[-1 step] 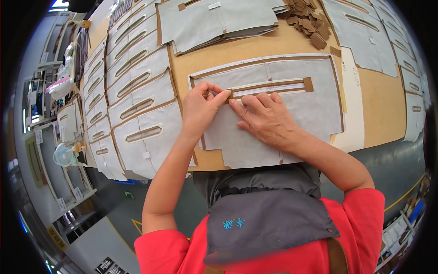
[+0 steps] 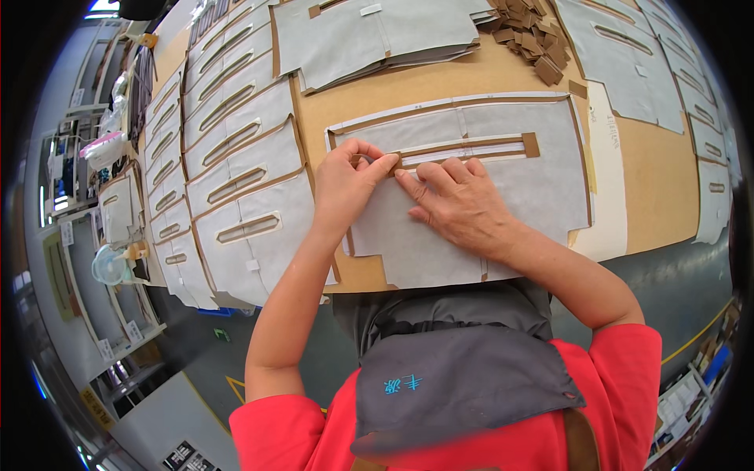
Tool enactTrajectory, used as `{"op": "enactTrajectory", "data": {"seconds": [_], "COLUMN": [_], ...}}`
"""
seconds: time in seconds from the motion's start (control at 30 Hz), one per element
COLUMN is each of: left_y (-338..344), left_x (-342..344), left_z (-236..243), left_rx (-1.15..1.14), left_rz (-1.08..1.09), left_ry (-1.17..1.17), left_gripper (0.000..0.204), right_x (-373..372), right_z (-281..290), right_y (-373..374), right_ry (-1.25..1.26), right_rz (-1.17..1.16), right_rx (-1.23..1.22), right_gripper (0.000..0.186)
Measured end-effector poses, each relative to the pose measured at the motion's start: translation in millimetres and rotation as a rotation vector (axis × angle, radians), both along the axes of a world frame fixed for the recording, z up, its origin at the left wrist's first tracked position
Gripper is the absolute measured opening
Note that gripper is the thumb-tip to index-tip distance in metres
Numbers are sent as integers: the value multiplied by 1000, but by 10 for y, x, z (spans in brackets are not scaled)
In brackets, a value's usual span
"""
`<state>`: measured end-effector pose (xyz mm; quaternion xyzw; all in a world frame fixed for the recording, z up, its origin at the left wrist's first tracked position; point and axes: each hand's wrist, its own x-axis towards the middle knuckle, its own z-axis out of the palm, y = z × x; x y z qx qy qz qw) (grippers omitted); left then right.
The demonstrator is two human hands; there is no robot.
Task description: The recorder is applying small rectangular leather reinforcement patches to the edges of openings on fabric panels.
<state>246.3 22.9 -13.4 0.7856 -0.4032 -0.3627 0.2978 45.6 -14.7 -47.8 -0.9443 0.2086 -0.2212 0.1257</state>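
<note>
A grey fabric panel with brown edge strips lies flat before me. Across its upper half runs a long narrow slot lined with brown strips, and a brown tab covers its right end. At the slot's left end, my left hand pinches a small brown tab between thumb and index finger. My right hand rests on the panel just below the slot, holding nothing. Its index fingertip touches beside that left tab, with thumb apart and the other fingers bent.
Rows of similar slotted grey panels overlap on the left, and more panels lie at the right. A stack of panels sits beyond mine. Loose brown tabs are heaped at the back. White paper lies beside my panel on the brown tabletop.
</note>
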Motion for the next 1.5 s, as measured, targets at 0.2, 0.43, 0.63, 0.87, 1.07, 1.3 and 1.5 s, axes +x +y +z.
{"op": "enactTrajectory", "data": {"seconds": [0.2, 0.43, 0.63, 0.87, 1.07, 1.3, 1.5], "left_y": [60, 458, 474, 475, 450, 441, 472], "left_x": [-11, -232, -210, -225, -272, -265, -200], "left_z": [-93, -247, -287, -310, -257, -324, -330], "left_rx": [-81, -475, -370, -428, -433, -411, -460], "left_rz": [-27, -265, -374, -376, -334, -357, -307], "left_ry": [-62, -713, -851, -832, -769, -865, -820], "left_gripper": [18, 35, 44, 44, 47, 50, 53], "right_x": [-147, -1058, -1182, -1196, -1241, -1405, -1357], "right_z": [21, 145, 47, 65, -6, 31, 142], "right_y": [-55, -377, -375, -342, -412, -967, -1033], "right_ry": [-41, -30, 149, 231, 36, -431, -337], "right_rz": [22, -311, -355, -350, -415, -692, -638], "right_rx": [10, 60, -67, -98, 2, 713, 900], "right_gripper": [52, 51, 53, 54, 57, 55, 33]}}
